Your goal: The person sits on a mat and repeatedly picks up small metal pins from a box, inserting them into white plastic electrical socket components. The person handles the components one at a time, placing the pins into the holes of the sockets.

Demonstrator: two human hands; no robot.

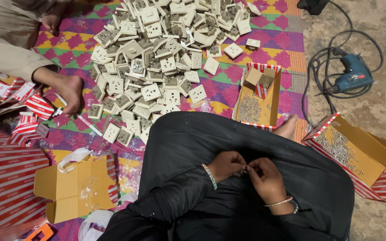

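Note:
I sit cross-legged in a black garment (188, 138) on a colourful woven mat (228, 89). My left hand (227, 165) and my right hand (265, 177) meet over my lap, fingertips pinched together on a small metal part (243, 171), too small to identify. Beaded bracelets circle both wrists. A large heap of cream wall socket plates (157, 58) lies in front of me on the mat. An open cardboard box with small screws (258, 100) stands just beyond my right knee.
A second open box of screws (358, 154) sits at the right. A blue power drill (354, 76) with coiled cable lies on the bare floor. Another person's foot (70, 93) and beige-clad leg are at the left. Red-striped cartons (5, 183) and an open brown box (74, 189) lie lower left.

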